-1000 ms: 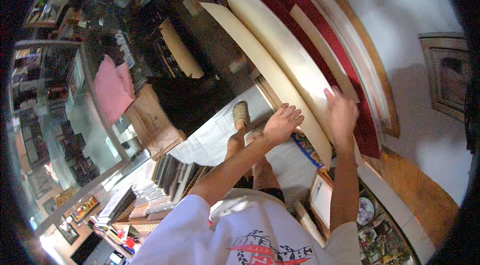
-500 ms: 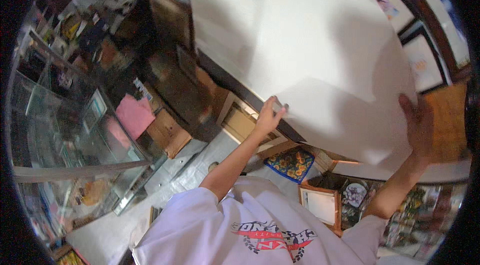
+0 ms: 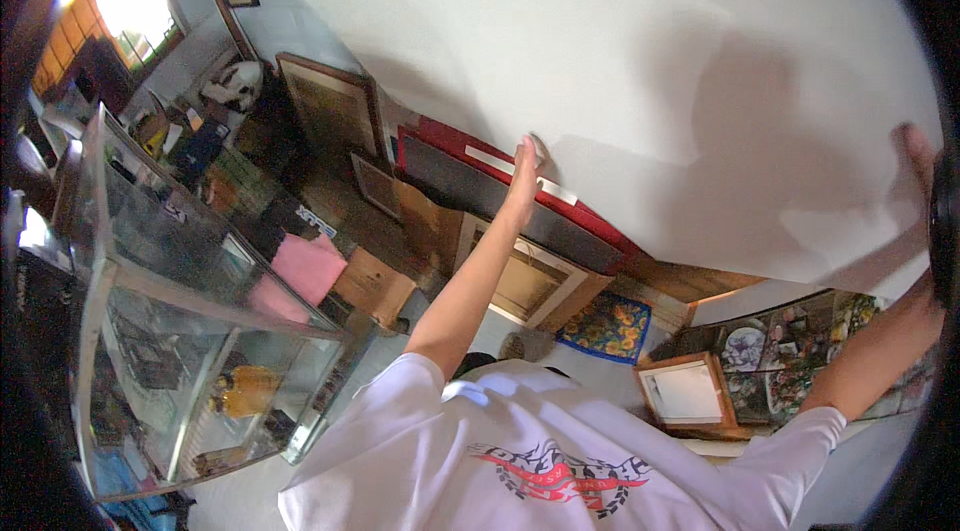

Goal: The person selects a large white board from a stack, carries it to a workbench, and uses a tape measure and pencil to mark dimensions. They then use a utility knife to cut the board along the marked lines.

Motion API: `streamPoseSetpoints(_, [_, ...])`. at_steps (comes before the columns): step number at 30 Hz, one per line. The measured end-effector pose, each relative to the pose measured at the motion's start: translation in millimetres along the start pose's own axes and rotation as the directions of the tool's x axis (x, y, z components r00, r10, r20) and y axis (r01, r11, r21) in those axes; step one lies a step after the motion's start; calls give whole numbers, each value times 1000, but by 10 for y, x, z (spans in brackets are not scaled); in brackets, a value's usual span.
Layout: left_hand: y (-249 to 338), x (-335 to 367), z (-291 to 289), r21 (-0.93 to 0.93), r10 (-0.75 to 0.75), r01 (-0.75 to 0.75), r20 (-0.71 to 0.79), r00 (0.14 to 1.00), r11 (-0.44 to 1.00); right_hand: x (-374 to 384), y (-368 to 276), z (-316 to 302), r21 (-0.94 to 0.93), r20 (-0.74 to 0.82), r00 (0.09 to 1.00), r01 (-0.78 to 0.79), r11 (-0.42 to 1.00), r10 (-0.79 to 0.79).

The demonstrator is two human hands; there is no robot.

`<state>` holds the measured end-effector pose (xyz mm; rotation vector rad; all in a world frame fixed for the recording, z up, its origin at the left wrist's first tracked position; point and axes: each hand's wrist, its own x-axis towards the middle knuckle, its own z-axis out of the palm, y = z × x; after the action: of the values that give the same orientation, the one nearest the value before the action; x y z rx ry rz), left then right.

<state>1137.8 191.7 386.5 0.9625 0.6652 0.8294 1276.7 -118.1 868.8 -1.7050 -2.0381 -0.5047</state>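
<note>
A large white sheet (image 3: 600,61), seemingly stiff, takes up the upper right, and shadows fall across its face. At its lower left edge is my left hand (image 3: 525,176), closed on the border with the fingers partly hidden. My right hand (image 3: 915,166) grips the sheet near its right edge, blurred and close to the picture's rim, so not all its fingers show. Below the left part of the sheet, a red-edged panel (image 3: 600,228) and a dark grey panel (image 3: 570,236) lean in a stack. A white strip (image 3: 485,161) runs along the red edge beside my left hand.
A glass display case (image 3: 200,331) stands at left, with a pink cloth (image 3: 310,266) and a cardboard box (image 3: 375,288) beside it. Picture frames (image 3: 335,111) lean at the back. Near my body are a sunflower-patterned mat (image 3: 603,328), a wooden frame (image 3: 728,391) and a cluttered glass-topped surface (image 3: 790,351).
The white sheet has shifted up and right with both hands, uncovering the red-edged panel. My right hand has moved toward the right rim. The view has also turned, showing more of the window.
</note>
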Motion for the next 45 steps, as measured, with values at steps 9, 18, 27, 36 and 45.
streamPoseSetpoints(9, [598, -196, -374, -453, -20, -32, -111, 994, 891, -1407, -1626, 1337, -138, 103, 993, -51, 989, 65])
streamPoseSetpoints(18, [353, -444, -759, -230, -20, -7, -113, 993, 973, -1655, -1848, 1286, -39, 276, 959, -61, 997, 69])
streamPoseSetpoints(27, [34, -486, -870, -93, -88, 79, -99, 991, 993, -1805, -1768, 1162, -16, 327, 939, -107, 994, 106])
streamPoseSetpoints(36, [-511, -519, -942, 18, -202, 204, -95, 975, 979, -2016, -1516, 871, 184, 437, 894, -199, 963, 101])
streamPoseSetpoints(45, [-1153, -618, -1040, 90, -346, 354, -95, 933, 931, -2319, -1287, 576, 233, 601, 785, -352, 907, 150])
